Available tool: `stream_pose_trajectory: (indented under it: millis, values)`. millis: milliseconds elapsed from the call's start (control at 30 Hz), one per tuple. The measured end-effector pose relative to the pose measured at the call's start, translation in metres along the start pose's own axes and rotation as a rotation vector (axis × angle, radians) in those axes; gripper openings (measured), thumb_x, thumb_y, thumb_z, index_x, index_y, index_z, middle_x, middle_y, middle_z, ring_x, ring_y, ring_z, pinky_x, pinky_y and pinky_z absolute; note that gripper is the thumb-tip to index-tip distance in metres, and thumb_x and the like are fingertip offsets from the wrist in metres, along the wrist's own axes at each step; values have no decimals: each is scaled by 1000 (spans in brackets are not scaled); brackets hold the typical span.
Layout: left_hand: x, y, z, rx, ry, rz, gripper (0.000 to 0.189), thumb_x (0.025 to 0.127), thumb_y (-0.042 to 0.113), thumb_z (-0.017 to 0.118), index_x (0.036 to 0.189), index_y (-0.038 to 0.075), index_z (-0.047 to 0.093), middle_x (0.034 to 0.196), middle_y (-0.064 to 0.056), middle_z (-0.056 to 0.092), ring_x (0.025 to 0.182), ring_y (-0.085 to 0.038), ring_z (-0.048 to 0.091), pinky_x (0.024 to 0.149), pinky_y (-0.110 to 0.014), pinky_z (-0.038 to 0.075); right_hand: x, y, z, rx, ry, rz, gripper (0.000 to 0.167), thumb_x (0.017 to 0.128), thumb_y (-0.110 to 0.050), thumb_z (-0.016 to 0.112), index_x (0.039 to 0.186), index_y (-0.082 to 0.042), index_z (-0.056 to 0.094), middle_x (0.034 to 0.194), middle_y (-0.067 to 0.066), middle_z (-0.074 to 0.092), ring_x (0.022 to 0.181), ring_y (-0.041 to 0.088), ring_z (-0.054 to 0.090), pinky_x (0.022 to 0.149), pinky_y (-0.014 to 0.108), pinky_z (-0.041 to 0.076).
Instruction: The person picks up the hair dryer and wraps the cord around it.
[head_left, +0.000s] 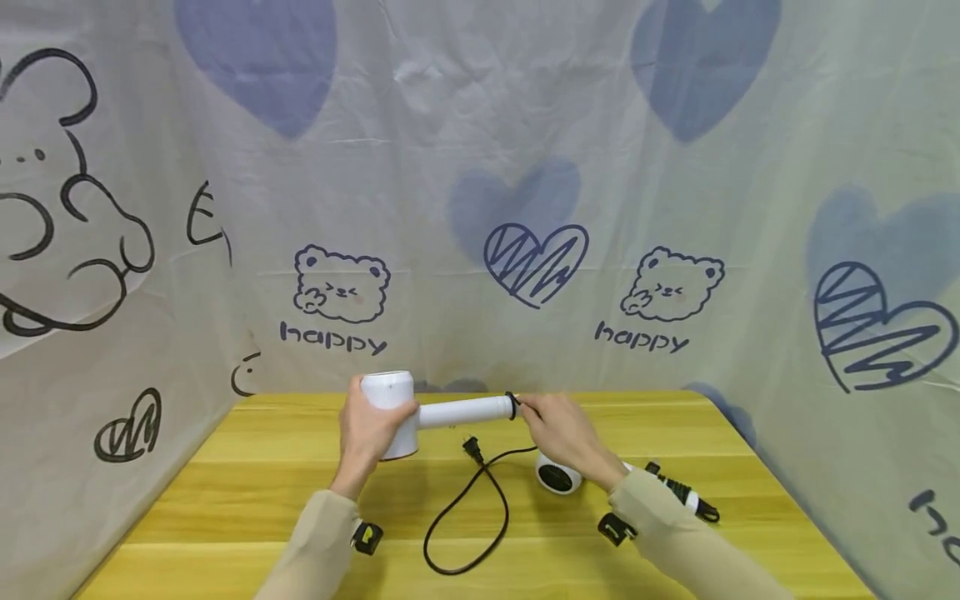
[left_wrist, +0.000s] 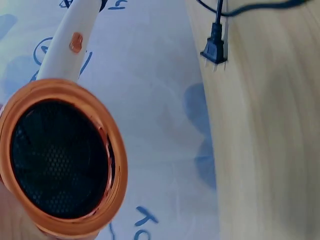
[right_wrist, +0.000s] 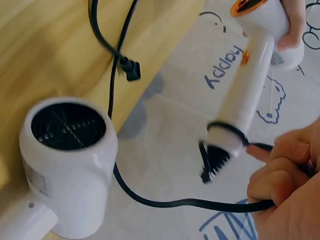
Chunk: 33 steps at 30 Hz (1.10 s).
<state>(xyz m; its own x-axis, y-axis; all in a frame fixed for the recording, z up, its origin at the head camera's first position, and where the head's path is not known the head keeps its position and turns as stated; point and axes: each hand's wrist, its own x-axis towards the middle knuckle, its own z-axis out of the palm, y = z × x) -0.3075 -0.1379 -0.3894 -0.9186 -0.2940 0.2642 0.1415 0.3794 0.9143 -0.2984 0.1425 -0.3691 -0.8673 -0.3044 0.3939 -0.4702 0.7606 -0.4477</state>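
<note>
A white hair dryer (head_left: 465, 411) is held up over the table, its handle pointing right. My left hand (head_left: 367, 429) grips the barrel, thumb across the front. In the left wrist view, a copper-coloured ring (left_wrist: 119, 150) surrounds the dark mesh opening (left_wrist: 57, 162), and a copper switch (left_wrist: 76, 42) sits on the handle. At the handle's end, my right hand (head_left: 558, 429) holds the black power cord (right_wrist: 200, 204) in curled fingers. One turn of cord (right_wrist: 227, 127) circles the handle near the ribbed cord sleeve (right_wrist: 216, 161). The rest loops down onto the table, ending in a plug (head_left: 472, 450).
A second white hair dryer (head_left: 557, 477) lies on the wooden table (head_left: 262, 475), under my right forearm. Its black cord (head_left: 681, 493) is bundled by the handle at the right. A pale printed cloth (head_left: 450, 108) hangs behind the table and at both sides.
</note>
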Motion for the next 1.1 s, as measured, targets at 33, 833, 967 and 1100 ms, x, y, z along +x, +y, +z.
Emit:
stream_pose_trajectory:
  millis: [33,833,967,1100]
  values:
    - [0,-1,1,-12,11,-8,84,69,22,82,138,7,37,113,-18,59,95,-33,62,70,-38,60,-1,0,3,13,16,-2,28,101,-16,51,119,-7,70,57,-5,43,43,7,30,40,21,26]
    - [-1,-4,9,-149,78,-76,86,72,17,81,143,5,35,121,-18,54,103,-33,57,81,-44,57,-13,13,11,321,-149,219,31,105,-22,42,132,-18,58,104,10,66,79,22,60,67,39,52]
    - [-1,-3,11,-227,82,-93,87,72,17,82,144,6,33,124,-17,52,106,-31,55,84,-44,56,-8,12,11,452,-216,270,29,106,-26,38,111,-12,63,68,-2,52,53,12,43,46,28,39]
    - [1,-2,17,-297,91,-120,89,74,19,82,146,6,31,128,-18,49,107,-29,54,85,-42,55,-4,18,6,711,-312,331,32,107,-28,35,119,-10,59,56,-5,30,46,9,20,40,21,20]
